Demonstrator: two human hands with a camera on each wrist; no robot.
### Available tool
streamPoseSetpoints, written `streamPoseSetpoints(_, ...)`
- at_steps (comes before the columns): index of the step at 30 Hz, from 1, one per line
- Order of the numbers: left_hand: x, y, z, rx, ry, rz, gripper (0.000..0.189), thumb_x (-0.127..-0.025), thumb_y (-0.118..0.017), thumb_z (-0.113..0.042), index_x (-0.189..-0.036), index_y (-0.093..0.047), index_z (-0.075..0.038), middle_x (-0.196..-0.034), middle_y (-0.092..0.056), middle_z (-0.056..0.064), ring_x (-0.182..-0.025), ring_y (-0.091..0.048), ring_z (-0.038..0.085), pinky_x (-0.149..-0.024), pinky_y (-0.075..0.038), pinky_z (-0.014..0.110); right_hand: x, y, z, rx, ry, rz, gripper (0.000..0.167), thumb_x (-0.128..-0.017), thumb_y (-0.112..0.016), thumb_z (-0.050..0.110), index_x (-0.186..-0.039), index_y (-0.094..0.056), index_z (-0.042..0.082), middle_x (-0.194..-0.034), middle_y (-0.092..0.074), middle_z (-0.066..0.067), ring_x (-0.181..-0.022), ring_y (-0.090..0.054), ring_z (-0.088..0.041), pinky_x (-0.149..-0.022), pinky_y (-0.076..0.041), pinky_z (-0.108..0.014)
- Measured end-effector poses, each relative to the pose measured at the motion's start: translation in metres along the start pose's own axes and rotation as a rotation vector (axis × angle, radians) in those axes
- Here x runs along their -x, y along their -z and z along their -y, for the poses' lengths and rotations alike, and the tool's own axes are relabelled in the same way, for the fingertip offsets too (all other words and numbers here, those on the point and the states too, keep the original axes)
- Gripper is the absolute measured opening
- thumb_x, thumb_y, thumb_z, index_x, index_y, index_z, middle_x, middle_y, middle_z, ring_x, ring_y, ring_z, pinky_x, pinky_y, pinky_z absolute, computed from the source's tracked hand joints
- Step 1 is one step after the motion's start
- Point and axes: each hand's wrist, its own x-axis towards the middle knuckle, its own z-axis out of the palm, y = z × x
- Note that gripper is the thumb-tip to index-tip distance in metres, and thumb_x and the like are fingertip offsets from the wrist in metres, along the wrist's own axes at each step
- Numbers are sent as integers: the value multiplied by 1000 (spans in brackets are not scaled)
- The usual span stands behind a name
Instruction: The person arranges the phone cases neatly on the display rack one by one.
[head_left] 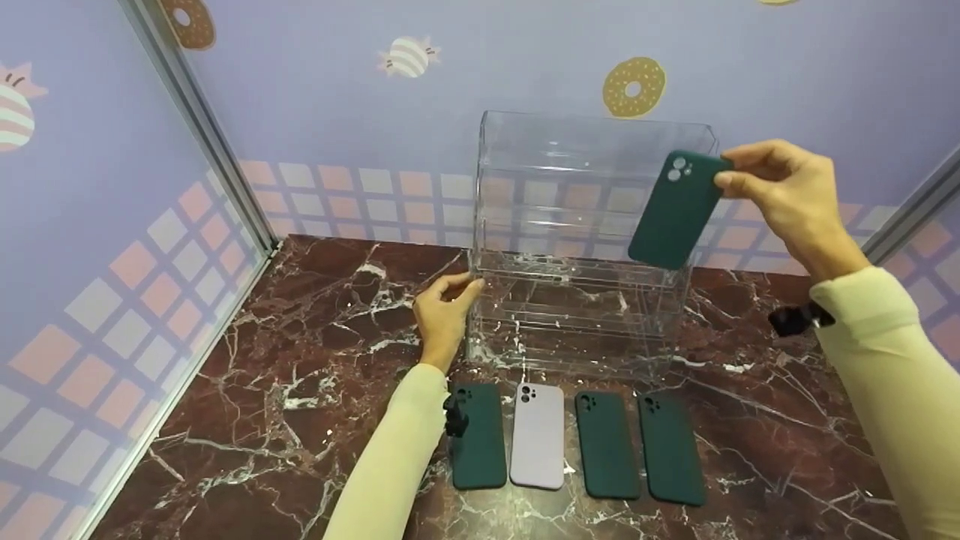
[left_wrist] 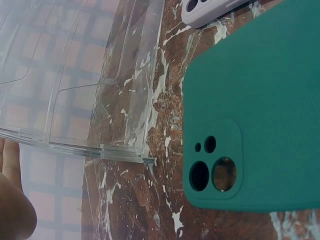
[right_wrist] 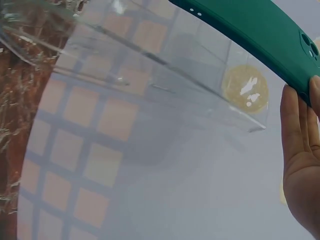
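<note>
Over reddish-brown marbled tabletop [head_left: 300, 457], our right hand [head_left: 791, 191] pinches a dark-green rectangular phone case [head_left: 677, 214] near a clear tiered plastic rack [head_left: 574, 259], likely mid-placement, next needing careful alignment, our left hand [head_left: 444, 313] unclear in grip

Our right hand [head_left: 791, 191] pinches a tilted green case [head_left: 679, 217], right side of clear rack [head_left: 570, 139]; our left hand [head_left: 442, 313] holds rack's left edge. Near row on marble table [head_left: 315, 465]: three more green cases [head_left: 609, 450], lilac case [head_left: 537, 442] second from left.

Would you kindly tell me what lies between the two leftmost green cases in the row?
In the head view, a pale lilac case lies between the leftmost green case and the next green case.
</note>
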Motion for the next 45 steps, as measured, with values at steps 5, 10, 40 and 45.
streamPoseSetpoints(5,2,0,0,-8,-8,4,21,-88,-90,-9,-105,-82,-1,-92,-80,8,-84,-76,23,-70,-58,24,-18,-6,16,11,-50,-11,32,-81,-88,-9,-110,-75,-7,-99,-79,-10,-81,-76,-19,-79,-60,-24)
streamPoseSetpoints(10,3,-1,0,-11,-6,8,23,-88,-90,-9,-106,-81,2,-91,-80,6,-80,-75,17,-70,-58,24,-36,-14,29,-50,-28,-30,32,-80,-88,-12,-108,-75,-9,-97,-77,-12,-81,-74,-20,-78,-61,-26)
streamPoseSetpoints(40,6,1,-2,-9,11,-32,19,-86,-90,-7,-102,-82,1,-92,-79,9,-79,-74,15,-70,-56,21,-108,-84,69,86,11,-87,24,-93,-77,-8,-115,-77,1,-102,-64,-6,-93,-73,-14,-89,-58,-24)
streamPoseSetpoints(45,6,1,-2,-23,6,-36,20,-86,-90,-8,-102,-82,1,-93,-80,9,-81,-75,18,-70,-56,21,-115,-93,66,151,17,-79,24,-95,-75,-5,-117,-78,3,-104,-62,-4,-98,-73,-14,-94,-56,-25)
